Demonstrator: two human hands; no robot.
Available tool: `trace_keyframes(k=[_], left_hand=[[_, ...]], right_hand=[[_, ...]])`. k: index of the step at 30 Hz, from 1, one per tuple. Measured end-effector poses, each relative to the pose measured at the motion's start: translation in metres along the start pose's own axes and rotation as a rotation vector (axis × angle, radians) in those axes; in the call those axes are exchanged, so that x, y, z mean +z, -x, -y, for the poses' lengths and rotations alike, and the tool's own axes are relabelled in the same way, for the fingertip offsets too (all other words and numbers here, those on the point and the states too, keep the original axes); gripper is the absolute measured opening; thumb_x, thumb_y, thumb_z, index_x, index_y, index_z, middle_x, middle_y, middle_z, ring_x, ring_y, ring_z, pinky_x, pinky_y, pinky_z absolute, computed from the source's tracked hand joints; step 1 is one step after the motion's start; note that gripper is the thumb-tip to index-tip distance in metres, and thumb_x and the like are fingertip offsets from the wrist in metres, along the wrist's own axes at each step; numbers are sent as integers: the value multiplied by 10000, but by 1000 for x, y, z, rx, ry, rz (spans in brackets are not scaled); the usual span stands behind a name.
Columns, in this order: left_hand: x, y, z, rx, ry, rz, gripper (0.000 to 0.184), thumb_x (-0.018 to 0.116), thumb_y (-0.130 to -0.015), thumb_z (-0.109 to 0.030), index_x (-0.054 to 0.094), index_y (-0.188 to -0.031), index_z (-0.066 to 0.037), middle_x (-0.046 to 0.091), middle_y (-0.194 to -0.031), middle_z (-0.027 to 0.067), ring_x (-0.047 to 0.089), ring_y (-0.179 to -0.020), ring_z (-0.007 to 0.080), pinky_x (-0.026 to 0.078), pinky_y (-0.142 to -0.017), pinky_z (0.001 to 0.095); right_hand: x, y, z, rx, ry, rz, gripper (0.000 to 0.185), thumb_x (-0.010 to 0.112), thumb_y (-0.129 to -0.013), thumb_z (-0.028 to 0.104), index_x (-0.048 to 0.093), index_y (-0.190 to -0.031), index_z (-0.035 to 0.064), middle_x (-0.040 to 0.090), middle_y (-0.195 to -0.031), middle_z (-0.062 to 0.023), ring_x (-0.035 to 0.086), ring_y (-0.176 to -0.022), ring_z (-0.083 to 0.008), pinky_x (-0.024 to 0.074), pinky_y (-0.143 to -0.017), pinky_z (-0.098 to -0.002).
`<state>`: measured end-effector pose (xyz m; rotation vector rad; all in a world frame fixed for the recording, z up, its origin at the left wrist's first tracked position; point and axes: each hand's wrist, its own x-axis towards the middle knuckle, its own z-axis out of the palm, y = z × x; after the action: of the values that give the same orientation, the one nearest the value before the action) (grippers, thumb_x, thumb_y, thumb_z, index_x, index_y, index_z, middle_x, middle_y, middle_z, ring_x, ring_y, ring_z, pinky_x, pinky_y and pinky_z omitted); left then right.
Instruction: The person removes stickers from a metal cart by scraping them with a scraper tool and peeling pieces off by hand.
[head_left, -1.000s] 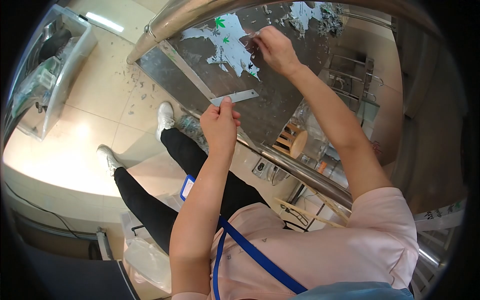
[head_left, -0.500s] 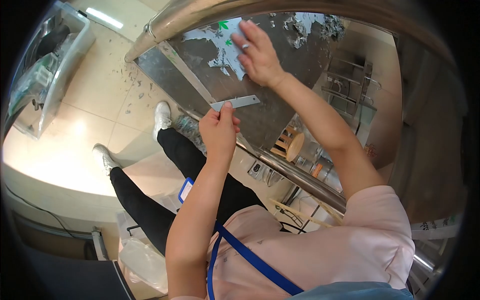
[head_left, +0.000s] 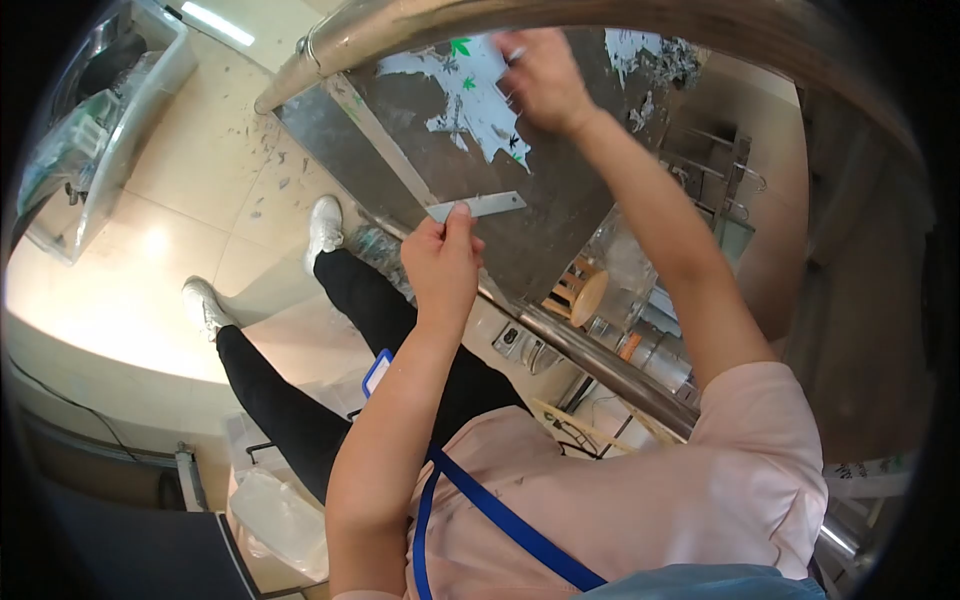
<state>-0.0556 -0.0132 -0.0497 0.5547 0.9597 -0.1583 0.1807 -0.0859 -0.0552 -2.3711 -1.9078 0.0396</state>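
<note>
My left hand (head_left: 443,256) is closed around one end of a flat metal blade (head_left: 490,204), which has a small hole near its far end. The blade lies close over a dark, smooth panel (head_left: 400,135). On that panel sticks a torn white film (head_left: 485,95) printed with green leaves, its edges ragged. My right hand (head_left: 547,85) is at the film's right edge, near the top rail, with fingers bent toward it. Those fingertips are blurred, and whether they pinch the film is hidden.
A thick metal rail (head_left: 400,40) curves over the top, and another rail (head_left: 600,362) runs along the near side. Film scraps (head_left: 672,65) cling to the panel's far right. A plastic bin (head_left: 150,110) stands at left on the littered floor. A wooden stool (head_left: 582,292) shows beyond the panel.
My right hand has moved up and to the right, its fingers bending more. More of the film's right part shows. My left hand still holds the blade in nearly the same place.
</note>
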Motion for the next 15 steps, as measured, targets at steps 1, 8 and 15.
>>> trace_keyframes(k=[1,8,15], left_hand=[[-2,1,1,-8,-11,2,262,501,-807,-216,547,-692,15,499,-505,39,448,-398,79,346,-381,214],[2,4,-1,-14,-68,-13,285,504,-810,-241,547,-708,22,509,-544,45,451,-427,87,352,-409,207],[6,7,-13,166,-293,-21,276,490,-808,-215,537,-695,32,544,-580,78,497,-466,113,380,-443,222]], right_hand=[[3,19,-38,117,268,131,222,467,-742,168,532,-881,8,509,-958,-191,455,-886,-350,347,-800,-448],[-46,41,-41,947,167,-260,307,569,-747,246,568,-946,13,591,-837,-99,555,-733,-227,424,-681,-302],[-13,58,116,1662,-536,-603,366,625,-719,342,531,-650,-5,493,-584,-18,421,-534,-98,366,-494,-255]])
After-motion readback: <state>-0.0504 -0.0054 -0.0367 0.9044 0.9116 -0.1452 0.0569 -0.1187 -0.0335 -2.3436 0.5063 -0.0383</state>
